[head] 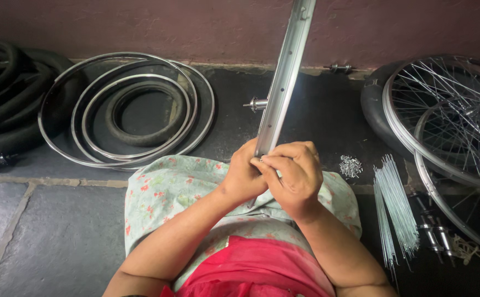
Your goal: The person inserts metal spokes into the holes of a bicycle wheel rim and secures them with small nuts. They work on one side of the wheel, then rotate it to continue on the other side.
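I have both hands closed at the near end of a bare wheel rim (281, 82), which stands on edge over my lap and runs up and away out of the top of the view. My left hand (243, 175) clenches around the rim from the left; the fingers (277, 164) of my right hand (296, 175) pinch something small against the rim's inner face, too small to make out.

The risk I judge greatest is the rim tipping: only its near end is held, so a slackened left grip could let it swing sideways. Left of my fingers it would fall toward the hub (256, 104) lying on the floor just beside it, and beyond that the nested stack of rims (127, 110) with a tyre inside. Right of my fingers it would come down on the little heap of nipples (350, 166) and the bundle of loose spokes (395, 206), scattering them. The pinched piece could also slip and drop into the folds of the floral cloth (168, 190) on my lap.

Open room lies mostly ahead of my fingers, on the dark floor either side of the rim up to the wall (196, 27). Further right, the spoked wheels (449, 121) close off that side; far left, coiled tyres (3, 104) do the same.
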